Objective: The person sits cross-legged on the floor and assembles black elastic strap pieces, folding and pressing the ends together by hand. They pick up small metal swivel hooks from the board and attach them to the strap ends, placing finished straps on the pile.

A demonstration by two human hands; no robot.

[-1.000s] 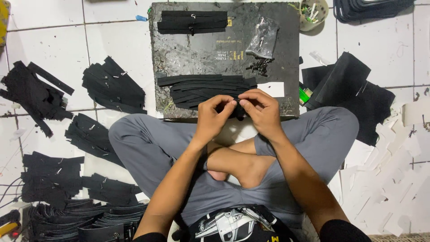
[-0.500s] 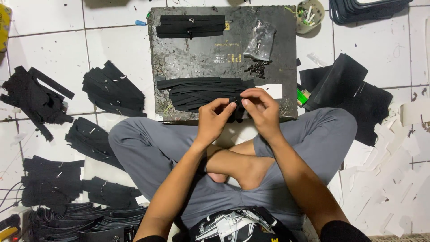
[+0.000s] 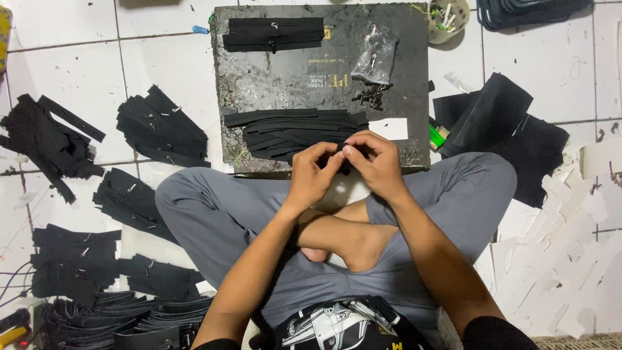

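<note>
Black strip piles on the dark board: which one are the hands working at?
The near pile, loose and fanned by the board's front edge, just beyond both hands; the far bundle lies neatly stacked and untouched.

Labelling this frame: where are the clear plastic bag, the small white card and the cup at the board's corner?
clear plastic bag [image 3: 377,53], head view, its crinkled middle.
small white card [image 3: 388,128], head view, its centre.
cup [image 3: 459,26], head view, its right rim.

- The left hand and right hand sit a little nearer the pile of black strips than a second ago, fingertips now at its near edge; the knuckles of both overlap the board's front rim
- The fingertips close tighter together than before, pinching a small black piece between them; what it is cannot be told
- The right thumb now presses against the left forefinger
</note>
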